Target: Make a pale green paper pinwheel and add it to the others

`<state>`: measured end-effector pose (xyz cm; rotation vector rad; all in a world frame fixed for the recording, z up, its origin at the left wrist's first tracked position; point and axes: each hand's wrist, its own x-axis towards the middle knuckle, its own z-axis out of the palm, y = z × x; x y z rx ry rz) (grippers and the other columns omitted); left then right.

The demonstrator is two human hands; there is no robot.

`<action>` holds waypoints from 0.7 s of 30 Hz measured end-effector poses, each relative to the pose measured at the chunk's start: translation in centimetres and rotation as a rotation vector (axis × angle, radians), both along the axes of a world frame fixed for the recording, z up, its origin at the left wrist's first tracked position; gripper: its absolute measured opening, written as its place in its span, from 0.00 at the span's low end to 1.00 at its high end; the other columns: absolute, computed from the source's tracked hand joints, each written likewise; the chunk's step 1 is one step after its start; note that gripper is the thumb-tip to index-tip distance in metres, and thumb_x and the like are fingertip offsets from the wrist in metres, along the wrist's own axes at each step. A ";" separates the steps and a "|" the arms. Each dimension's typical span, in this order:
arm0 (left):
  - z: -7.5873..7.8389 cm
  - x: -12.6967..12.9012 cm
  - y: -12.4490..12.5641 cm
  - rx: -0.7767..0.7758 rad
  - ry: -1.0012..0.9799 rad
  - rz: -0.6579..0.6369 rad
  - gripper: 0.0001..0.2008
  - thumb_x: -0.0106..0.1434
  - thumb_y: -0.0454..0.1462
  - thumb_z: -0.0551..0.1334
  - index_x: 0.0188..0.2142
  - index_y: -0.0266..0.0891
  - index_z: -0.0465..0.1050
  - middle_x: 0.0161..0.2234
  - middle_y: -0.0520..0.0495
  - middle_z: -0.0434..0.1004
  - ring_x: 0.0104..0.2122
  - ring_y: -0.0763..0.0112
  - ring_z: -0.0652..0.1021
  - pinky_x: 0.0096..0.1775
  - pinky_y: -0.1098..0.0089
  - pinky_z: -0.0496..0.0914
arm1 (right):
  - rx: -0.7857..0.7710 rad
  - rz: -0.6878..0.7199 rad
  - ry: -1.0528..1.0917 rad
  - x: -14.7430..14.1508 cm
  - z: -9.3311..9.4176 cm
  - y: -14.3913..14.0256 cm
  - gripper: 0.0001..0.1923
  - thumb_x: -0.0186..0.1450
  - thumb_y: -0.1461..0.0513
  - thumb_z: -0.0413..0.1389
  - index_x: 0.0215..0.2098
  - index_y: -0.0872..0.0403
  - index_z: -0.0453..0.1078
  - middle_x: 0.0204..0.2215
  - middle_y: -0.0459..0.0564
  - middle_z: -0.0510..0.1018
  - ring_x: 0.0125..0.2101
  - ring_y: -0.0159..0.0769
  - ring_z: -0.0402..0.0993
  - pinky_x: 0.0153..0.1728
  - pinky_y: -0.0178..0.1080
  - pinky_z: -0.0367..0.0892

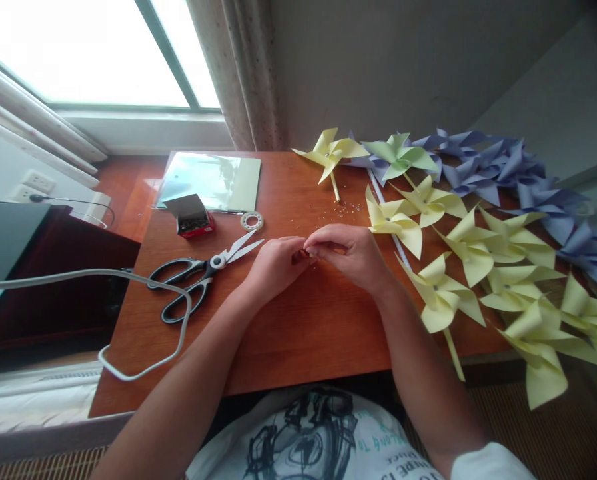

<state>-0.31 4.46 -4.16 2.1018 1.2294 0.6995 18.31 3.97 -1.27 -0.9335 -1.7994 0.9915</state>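
My wooden table (298,333) carries yellow pinwheels (478,260) at my right and scissors (198,277) at my left. My shirt's print is unreadable. My left hand (273,263) and right hand (351,253) meet, fingertips (312,249) pinched together on something tiny, hidden between them.

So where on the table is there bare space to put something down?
Bare wood lies in front of the hands, between the forearms and the near table edge. A smaller patch sits between the green sheet and the lone yellow pinwheel. The right side is crowded with pinwheels; scissors and cable fill the left.
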 end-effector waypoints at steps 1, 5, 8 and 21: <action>0.0 0.0 0.0 0.001 -0.003 -0.002 0.03 0.59 0.33 0.64 0.29 0.37 0.75 0.25 0.52 0.74 0.24 0.74 0.69 0.29 0.73 0.60 | 0.003 0.004 -0.007 0.0 0.0 0.0 0.04 0.67 0.63 0.62 0.37 0.50 0.80 0.35 0.46 0.84 0.35 0.36 0.80 0.37 0.38 0.75; 0.1 0.1 -0.1 -0.031 -0.066 0.028 0.03 0.58 0.33 0.64 0.28 0.37 0.75 0.23 0.54 0.72 0.23 0.75 0.68 0.29 0.73 0.60 | 0.028 -0.023 -0.002 -0.2 -0.1 -0.1 0.04 0.68 0.62 0.61 0.40 0.50 0.79 0.38 0.47 0.84 0.38 0.37 0.80 0.40 0.39 0.76; 0.6 0.2 -0.1 -0.195 -0.313 0.099 0.04 0.58 0.36 0.67 0.29 0.36 0.76 0.24 0.52 0.74 0.25 0.73 0.71 0.30 0.73 0.64 | -0.031 -0.091 0.078 -0.3 -0.2 -0.2 0.12 0.67 0.59 0.63 0.49 0.49 0.77 0.46 0.50 0.83 0.39 0.36 0.81 0.41 0.39 0.78; 2.1 0.8 -0.7 -0.533 -1.083 0.300 0.11 0.49 0.37 0.77 0.30 0.39 0.79 0.37 0.50 0.79 0.32 0.74 0.76 0.35 0.72 0.71 | -0.380 -0.147 0.388 -2.6 -0.3 -0.7 0.13 0.63 0.52 0.65 0.36 0.53 0.73 0.29 0.45 0.81 0.30 0.33 0.79 0.34 0.37 0.77</action>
